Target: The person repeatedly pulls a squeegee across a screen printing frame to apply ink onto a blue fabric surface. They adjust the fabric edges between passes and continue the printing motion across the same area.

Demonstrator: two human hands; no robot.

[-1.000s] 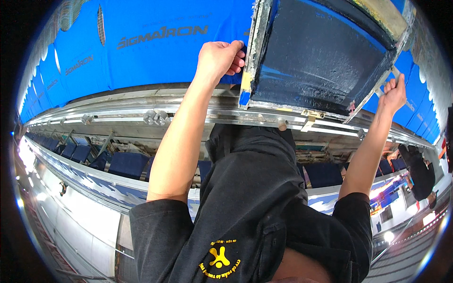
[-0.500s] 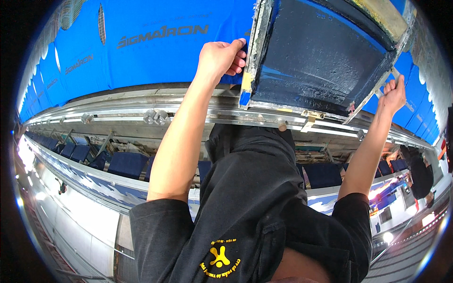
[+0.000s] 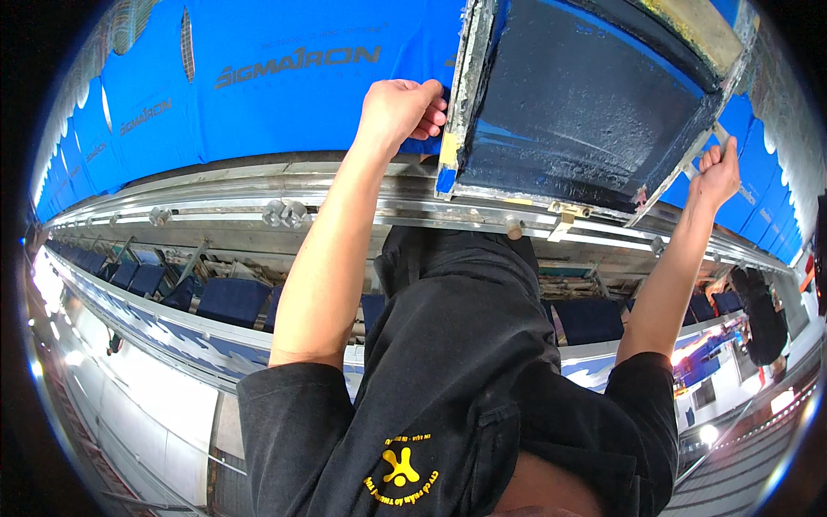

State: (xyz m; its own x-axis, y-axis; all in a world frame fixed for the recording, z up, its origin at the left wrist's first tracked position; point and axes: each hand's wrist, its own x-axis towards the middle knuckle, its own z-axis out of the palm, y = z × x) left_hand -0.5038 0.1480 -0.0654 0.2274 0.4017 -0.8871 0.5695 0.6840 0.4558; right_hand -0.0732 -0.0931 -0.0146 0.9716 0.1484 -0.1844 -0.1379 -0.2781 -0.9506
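A screen-printing frame (image 3: 450,142) with metal edges lies in front of me at the upper right, over blue fabric (image 3: 284,112). Dark ink (image 3: 594,112) coats its mesh, streaked with blue. My left hand (image 3: 403,112) is closed beside the frame's left edge, fingers curled and thumb over them; what they hold, if anything, is hidden. At the opposite edge, my right hand (image 3: 715,177) is wrapped round a pale metal handle (image 3: 721,133) joined to the frame.
A metal rail (image 3: 388,211) with round clamps (image 3: 284,213) runs along the table's near edge, close to my body. Behind me, dark blue pads (image 3: 233,302) line another long table. A person in dark clothes (image 3: 761,319) is at the far right.
My left hand has dropped slightly toward me along the frame's left edge. The frame and my right hand look almost unmoved. The person at the right has shifted a little.
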